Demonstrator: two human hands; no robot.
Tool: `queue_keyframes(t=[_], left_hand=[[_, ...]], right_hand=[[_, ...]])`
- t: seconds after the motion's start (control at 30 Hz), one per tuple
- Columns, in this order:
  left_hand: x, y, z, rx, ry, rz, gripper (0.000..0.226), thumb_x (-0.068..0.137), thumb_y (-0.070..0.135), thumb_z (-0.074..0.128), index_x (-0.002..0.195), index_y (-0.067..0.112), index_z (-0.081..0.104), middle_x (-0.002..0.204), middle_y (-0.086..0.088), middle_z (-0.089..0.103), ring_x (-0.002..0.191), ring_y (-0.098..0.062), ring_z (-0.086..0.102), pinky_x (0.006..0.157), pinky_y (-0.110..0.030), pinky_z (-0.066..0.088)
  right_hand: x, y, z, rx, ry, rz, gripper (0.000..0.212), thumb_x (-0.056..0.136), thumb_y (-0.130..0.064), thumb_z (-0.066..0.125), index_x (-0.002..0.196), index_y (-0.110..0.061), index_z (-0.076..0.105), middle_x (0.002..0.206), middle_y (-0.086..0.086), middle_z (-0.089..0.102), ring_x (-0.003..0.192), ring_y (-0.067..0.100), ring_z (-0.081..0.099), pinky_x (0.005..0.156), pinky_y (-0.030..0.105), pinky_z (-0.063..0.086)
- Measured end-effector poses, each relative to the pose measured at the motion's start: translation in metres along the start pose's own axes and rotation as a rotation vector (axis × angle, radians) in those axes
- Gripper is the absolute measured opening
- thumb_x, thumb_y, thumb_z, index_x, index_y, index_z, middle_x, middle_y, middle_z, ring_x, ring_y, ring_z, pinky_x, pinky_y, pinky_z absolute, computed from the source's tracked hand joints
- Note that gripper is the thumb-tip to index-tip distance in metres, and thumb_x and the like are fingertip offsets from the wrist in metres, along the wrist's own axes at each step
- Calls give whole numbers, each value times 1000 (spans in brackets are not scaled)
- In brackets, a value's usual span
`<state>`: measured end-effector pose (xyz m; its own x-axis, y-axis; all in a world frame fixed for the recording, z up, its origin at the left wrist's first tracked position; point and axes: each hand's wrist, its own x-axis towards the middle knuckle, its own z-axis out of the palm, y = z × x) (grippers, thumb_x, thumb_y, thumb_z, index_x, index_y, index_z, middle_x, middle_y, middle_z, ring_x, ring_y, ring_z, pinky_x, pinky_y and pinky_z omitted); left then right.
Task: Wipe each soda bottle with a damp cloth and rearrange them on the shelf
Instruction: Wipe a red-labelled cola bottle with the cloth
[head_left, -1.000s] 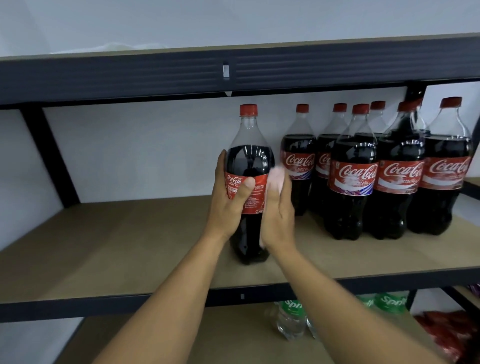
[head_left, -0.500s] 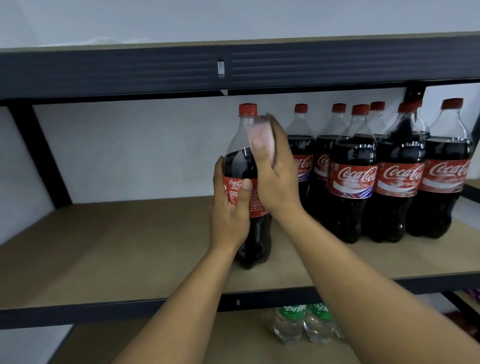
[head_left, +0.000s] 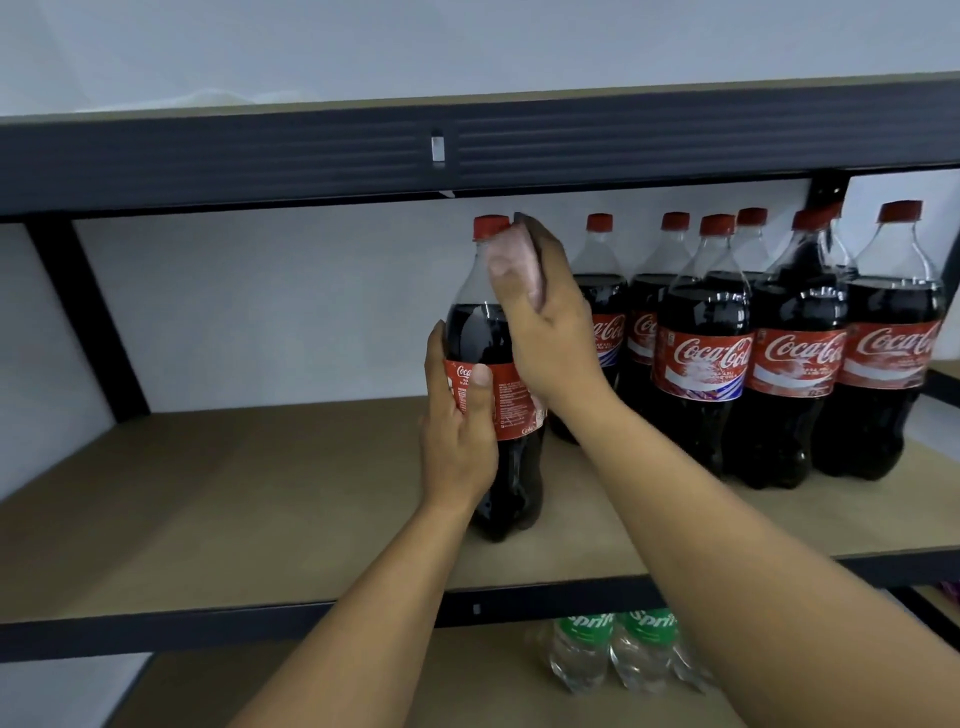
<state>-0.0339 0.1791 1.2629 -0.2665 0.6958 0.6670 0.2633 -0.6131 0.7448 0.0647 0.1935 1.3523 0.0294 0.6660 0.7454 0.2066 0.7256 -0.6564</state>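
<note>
1. The right hand (head_left: 548, 338), fingers clamped on the cloth (head_left: 514, 265), is now up at the neck of the bottle (head_left: 475, 325), having climbed from the label (head_left: 501, 400).
2. The left hand (head_left: 457, 436) still wraps its fingers round the label; the bottle stands on the shelf (head_left: 260, 493), left of the other bottles (head_left: 701, 364).
3. The wipe of this bottle looks nearly done.

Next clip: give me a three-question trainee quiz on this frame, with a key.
1. True or false: the left hand grips the separate bottle at its label.
2. The right hand holds the cloth against that bottle's: A) base, B) label, C) neck.
3. Which brand shows on the lower bottles?
Key: 1 true; 2 C; 3 Sprite.
</note>
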Motion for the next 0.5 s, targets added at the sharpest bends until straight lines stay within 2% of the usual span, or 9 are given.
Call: queue_keyframes(t=[0.07, 0.13, 0.17, 0.23, 0.3, 0.4, 0.5], left_hand=[[0, -2, -1, -15, 13, 4, 82, 100, 72, 33, 165, 24, 23, 130, 49, 48, 115, 23, 54, 83, 0, 44], [1, 0, -2, -4, 4, 19, 85, 99, 75, 31, 165, 22, 23, 128, 58, 43, 116, 28, 49, 86, 3, 41], [2, 2, -2, 3, 6, 30, 87, 98, 77, 29, 165, 20, 23, 126, 62, 41, 115, 31, 47, 85, 4, 39], [2, 3, -3, 3, 6, 48, 94, 93, 82, 24, 164, 20, 23, 124, 63, 40, 111, 31, 49, 83, 3, 41], [3, 2, -2, -16, -9, 33, 96, 90, 87, 25, 164, 25, 22, 123, 60, 44, 110, 25, 55, 81, -1, 46], [2, -3, 1, -62, -24, 5, 89, 92, 81, 33, 164, 30, 20, 123, 57, 49, 111, 20, 58, 81, -5, 49], [4, -2, -1, -164, -66, -48, 91, 86, 81, 51, 161, 44, 15, 140, 40, 45, 120, 15, 58, 87, -11, 53]], right_hand=[[-7, 8, 4, -7, 33, -16, 58, 107, -52, 50, 159, -29, 39, 160, -7, 47, 142, 4, 45, 118, 31, 42], [-33, 28, 12, -1, 97, 21, 60, 103, -66, 41, 157, -41, 37, 161, -9, 45, 146, 8, 44, 120, 41, 42], [-51, 39, 16, 23, 121, 66, 61, 101, -73, 36, 156, -47, 34, 160, -9, 46, 145, 7, 46, 118, 40, 44], [-85, 51, 23, 92, 135, 184, 66, 95, -83, 27, 154, -54, 31, 148, -14, 56, 131, -1, 56, 106, 26, 51], [-111, 61, 27, 116, 149, 273, 64, 94, -83, 23, 151, -56, 31, 138, -25, 57, 121, -14, 55, 97, 13, 48], [-125, 74, 29, 92, 147, 319, 70, 97, -79, 22, 160, -49, 25, 150, -24, 49, 132, -15, 45, 103, 14, 41], [-125, 77, 28, 49, 141, 286, 69, 98, -76, 22, 162, -51, 9, 166, -24, 23, 145, -21, 22, 106, 0, 25]])
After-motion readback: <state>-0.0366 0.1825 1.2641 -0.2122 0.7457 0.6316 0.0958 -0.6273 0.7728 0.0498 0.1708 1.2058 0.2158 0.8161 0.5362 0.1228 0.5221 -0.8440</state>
